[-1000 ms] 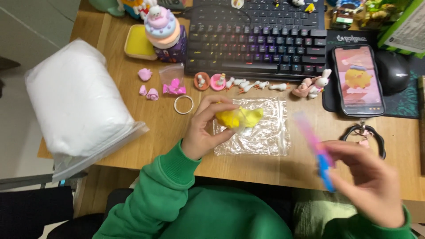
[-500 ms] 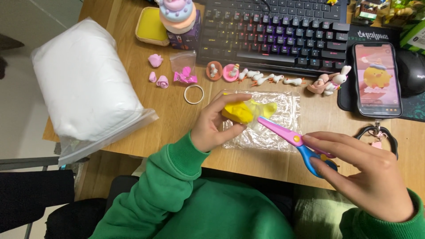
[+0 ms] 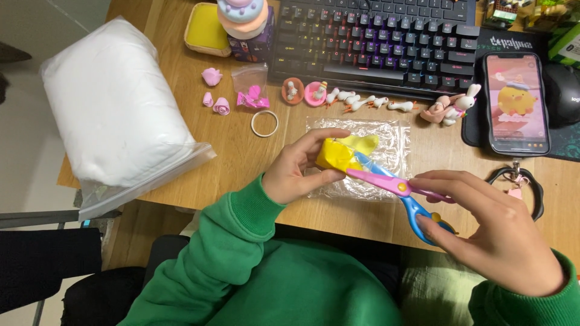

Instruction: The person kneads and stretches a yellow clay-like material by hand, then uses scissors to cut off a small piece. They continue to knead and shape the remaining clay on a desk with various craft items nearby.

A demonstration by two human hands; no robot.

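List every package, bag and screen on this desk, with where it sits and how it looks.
Large clear zip bag: left desk edge, bulging with white filling.
Small clear bag: before the keyboard, holding pink pieces.
Flat clear bag: desk centre, under the hands, crinkled.
Phone screen: right, upright rectangle, lit, showing a yellow chick on pink.

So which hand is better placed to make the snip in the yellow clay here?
Probably the right hand: it holds the pink-and-blue scissors, whose blades already meet the yellow clay lump. The left hand is busy pinching the lump above the clear plastic sheet.
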